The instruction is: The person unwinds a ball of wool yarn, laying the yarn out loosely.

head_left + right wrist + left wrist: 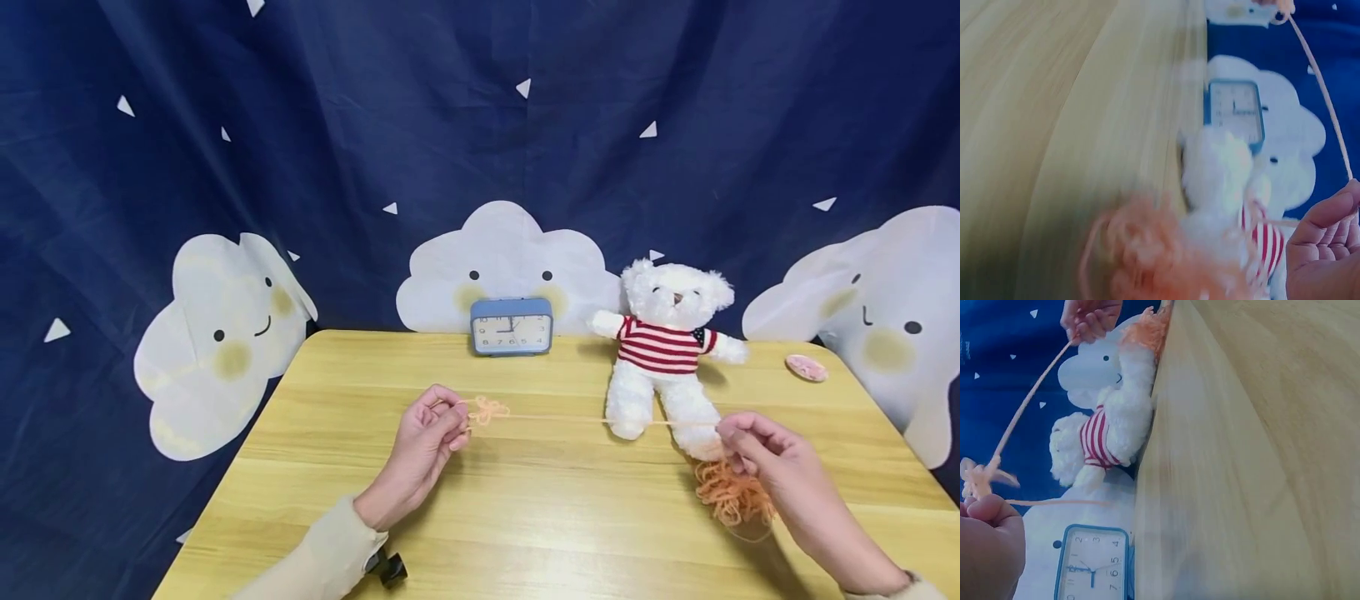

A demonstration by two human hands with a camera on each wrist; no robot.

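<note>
My left hand (423, 446) pinches a small looped piece of peach yarn (491, 409) between thumb and fingers. From there a strand of yarn (558, 417) runs straight and taut across to my right hand (787, 479), whose thumb and fingertips pinch it. A loose orange bundle of yarn (733, 496) is by the right hand, low near the bear's foot, and it looms blurred in the right wrist view. In the left wrist view, the looped yarn (982, 478) rises above the left thumb, and a loose tail end sticks out sideways.
A white teddy bear (671, 350) in a red-striped shirt sits on the wooden table (555, 517), behind the strand. Further back stands a blue clock (512, 327). A pink oval object (806, 367) lies at the back right. Behind the table hangs a navy curtain (450, 108) with clouds.
</note>
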